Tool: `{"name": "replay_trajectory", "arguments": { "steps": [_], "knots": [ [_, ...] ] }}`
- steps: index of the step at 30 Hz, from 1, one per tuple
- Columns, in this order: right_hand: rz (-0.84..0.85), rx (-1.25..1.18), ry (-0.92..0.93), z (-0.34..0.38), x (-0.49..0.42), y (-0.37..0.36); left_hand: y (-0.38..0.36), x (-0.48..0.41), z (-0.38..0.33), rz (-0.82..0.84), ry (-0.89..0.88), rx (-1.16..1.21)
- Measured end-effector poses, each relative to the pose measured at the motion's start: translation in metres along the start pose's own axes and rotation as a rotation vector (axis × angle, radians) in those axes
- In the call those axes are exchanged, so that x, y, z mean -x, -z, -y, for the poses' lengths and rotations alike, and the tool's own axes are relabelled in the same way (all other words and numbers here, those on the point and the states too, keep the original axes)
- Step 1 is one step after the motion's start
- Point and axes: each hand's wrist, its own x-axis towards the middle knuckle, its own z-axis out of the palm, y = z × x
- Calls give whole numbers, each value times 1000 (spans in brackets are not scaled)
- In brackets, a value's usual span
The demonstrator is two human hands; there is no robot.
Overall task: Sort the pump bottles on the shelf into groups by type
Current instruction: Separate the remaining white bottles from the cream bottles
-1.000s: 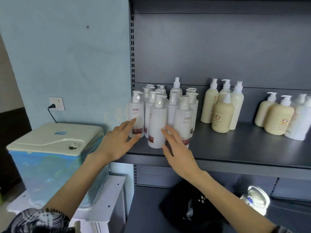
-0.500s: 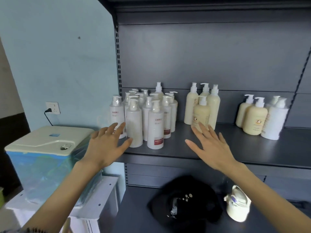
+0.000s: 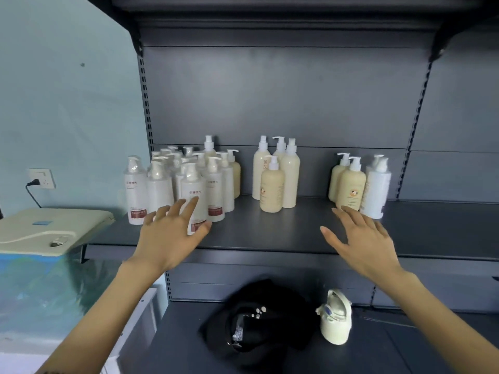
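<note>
- L hand (image 3: 172,233): fingers spread wide and straight, holds nothing. Fingertips overlap the front white bottle (image 3: 193,184), thumb by its base; actual contact, can't tell.
- R hand (image 3: 361,236): also wide, fingers straight, palm down over the shelf (image 3: 270,236), grips nothing. Fingertips are just short of the right grp.
- White pump bottles (image 3: 162,184): tight upright cluster at the shelf's left end, red-brown label bands low on the front ones. One cream bottle (image 3: 236,179) sits at the cluster's back right.
- Middle grp: tall cream bottles (image 3: 290,174) at the back w/ a short cream bottle (image 3: 272,190) in front, close together.
- Right grp: two short cream bottles (image 3: 350,184) + a white bottle (image 3: 376,187) just beside them.
- Lower shelf (image 3: 405,346): black cap (image 3: 256,319) and a small white kettle-like item (image 3: 336,322) near it.
- Left of the shelving: appliance w/ cream lid (image 3: 48,228), wall socket (image 3: 41,178) w/ a plug in it.
</note>
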Motion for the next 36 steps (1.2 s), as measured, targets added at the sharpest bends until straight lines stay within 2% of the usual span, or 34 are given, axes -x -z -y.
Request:
{"name": "replay_trajectory", "arguments": {
  "steps": [6, 11, 23, 30, 36],
  "knots": [
    [98, 49, -50, -44, -1, 5, -8, -6, -40, 2, -30, 63],
    [-40, 13, -76, -64, -5, 6, -22, -18, -65, -5, -69, 84],
    [-56, -11, -139, -136, -71, -21, -82, -86, -158, -17, -218, 157],
    [-155, -318, -172, -170, -134, -58, -114, -136, -212, -24, -270, 232],
    [-144, -860, -171, -201, -179, -86, -121, -163, -262, -116, -380, 335]
  ]
}}
